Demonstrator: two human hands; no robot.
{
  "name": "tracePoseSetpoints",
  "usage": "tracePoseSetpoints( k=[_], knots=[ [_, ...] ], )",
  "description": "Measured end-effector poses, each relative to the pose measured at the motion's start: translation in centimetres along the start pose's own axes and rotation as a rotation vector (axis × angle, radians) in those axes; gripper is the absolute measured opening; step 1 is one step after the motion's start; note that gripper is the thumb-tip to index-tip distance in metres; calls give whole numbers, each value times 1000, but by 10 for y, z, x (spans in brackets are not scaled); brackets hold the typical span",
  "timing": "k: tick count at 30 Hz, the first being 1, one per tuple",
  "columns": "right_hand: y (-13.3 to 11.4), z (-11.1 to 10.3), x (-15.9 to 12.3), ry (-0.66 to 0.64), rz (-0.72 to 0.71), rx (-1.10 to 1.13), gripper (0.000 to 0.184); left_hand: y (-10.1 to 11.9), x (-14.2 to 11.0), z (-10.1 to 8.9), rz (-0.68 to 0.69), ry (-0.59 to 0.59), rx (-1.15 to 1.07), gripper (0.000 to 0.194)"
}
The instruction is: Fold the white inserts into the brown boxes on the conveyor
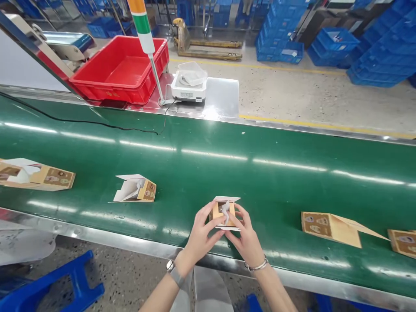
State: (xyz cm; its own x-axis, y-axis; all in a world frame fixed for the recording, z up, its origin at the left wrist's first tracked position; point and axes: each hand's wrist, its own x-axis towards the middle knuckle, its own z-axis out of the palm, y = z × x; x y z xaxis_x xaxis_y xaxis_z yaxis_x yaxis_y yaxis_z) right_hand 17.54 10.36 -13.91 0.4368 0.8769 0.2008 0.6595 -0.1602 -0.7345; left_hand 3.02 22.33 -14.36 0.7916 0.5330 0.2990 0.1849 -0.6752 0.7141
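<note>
A small brown cardboard box [215, 212] with raised white-lined flaps stands near the front edge of the green conveyor belt [208, 173]. My left hand [202, 234] grips its left side, fingers curled along the wall. On the right side, my right hand [246, 237] holds the same box, with fingertips at the opening. Inside the box is a crumpled greyish-white wrapping [225, 209]; whatever it covers is mostly hidden. Both thumbs meet at the near flap.
Open boxes lie along the belt: one [147, 191] to the left, another [58, 177] farther left, one [316, 225] to the right. Beyond the belt are a red bin [113, 89], a white scale [188, 92] and a signal-light pole [156, 78]. A blue stool [76, 277] stands at lower left.
</note>
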Motion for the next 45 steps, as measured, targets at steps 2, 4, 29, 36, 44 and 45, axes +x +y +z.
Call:
tracePoseSetpoints(
  k=[2,4,29,36,44,45],
  knots=[
    [2,-6,0,-42,23,-79,44,5,2,2,-22,34,132,30],
    [3,-13,2,-74,53,-165,41,11,3,4,-43,60,241,28],
    [36,-21,18,330,161,173,35,-42,68,44,178,67,-33,21],
    [23,-11,23,543,371,337,17,6,87,62,-380,189,-484,68],
    [51,-21,6,440,659,733,56,38,88,77,-595,-200,-863,34],
    [55,-21,5,422,670,737,51,41,88,79,-593,-190,-851,31]
  ],
)
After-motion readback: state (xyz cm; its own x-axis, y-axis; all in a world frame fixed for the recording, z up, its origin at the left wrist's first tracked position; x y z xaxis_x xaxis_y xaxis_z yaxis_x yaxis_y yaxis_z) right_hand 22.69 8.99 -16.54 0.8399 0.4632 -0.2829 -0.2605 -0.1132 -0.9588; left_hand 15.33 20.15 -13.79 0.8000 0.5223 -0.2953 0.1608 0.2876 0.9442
